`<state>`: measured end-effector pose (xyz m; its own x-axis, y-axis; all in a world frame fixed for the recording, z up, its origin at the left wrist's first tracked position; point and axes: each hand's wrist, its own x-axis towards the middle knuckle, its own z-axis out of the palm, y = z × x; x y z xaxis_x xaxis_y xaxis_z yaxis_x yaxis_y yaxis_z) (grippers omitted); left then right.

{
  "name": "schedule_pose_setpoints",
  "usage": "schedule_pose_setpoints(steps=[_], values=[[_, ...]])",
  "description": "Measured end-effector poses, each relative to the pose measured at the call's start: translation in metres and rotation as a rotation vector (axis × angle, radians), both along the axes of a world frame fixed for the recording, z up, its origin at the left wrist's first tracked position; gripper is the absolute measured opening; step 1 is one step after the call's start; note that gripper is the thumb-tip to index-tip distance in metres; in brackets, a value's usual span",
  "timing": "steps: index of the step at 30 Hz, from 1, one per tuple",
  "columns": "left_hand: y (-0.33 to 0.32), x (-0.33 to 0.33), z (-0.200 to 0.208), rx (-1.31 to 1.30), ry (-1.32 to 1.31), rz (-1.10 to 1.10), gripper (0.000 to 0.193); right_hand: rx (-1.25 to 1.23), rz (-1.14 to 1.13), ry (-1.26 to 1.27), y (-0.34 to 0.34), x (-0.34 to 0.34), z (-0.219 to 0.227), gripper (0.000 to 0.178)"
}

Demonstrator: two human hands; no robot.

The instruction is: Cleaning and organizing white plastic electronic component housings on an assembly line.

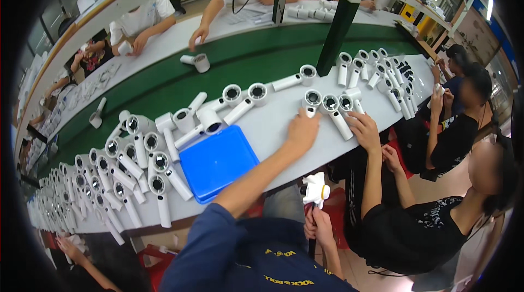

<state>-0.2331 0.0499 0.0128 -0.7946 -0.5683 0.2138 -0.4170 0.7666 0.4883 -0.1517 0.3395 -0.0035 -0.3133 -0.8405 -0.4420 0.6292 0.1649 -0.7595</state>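
Observation:
My left hand (303, 131) reaches across the white worktop, its fingers closed round the handle of a white handheld fan (313, 98) with a round dark-centred head. Down by my body, my right hand (321, 227) grips a dark rod-like handle. Just above that hand is a white, irregular object with a yellow ring (316, 189); it seems to sit on the handle, but its kind is unclear. Two more white fans (334, 111) lie right of my left hand. A co-worker's hand (364, 130) touches the worktop edge beside them.
A blue plastic tray (219, 162) lies left of my forearm. Many white fans (112, 174) crowd the worktop's left; others (382, 76) stand in rows at the right. A green conveyor belt (147, 73) runs behind, below a green post (337, 35). People sit opposite and at my right.

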Motion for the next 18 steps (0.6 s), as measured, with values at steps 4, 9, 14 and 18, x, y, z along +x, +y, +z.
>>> schedule_pose_setpoints(steps=[4,9,14,18], values=[[-0.022,0.113,0.040,0.055,0.075,-0.114,0.039,0.025,0.051,0.077,-0.010,-0.019,-0.002,0.044],[-0.041,0.216,0.045,-0.033,0.114,-0.101,0.047,0.150,0.075,0.284,-0.056,-0.050,0.014,0.039],[-0.043,0.228,0.012,-0.001,0.302,0.007,0.035,0.139,0.175,0.552,-0.120,-0.060,0.045,0.041],[-0.042,0.220,0.001,-0.033,0.398,0.104,0.031,0.176,0.232,0.924,-0.146,-0.062,0.046,0.046]])
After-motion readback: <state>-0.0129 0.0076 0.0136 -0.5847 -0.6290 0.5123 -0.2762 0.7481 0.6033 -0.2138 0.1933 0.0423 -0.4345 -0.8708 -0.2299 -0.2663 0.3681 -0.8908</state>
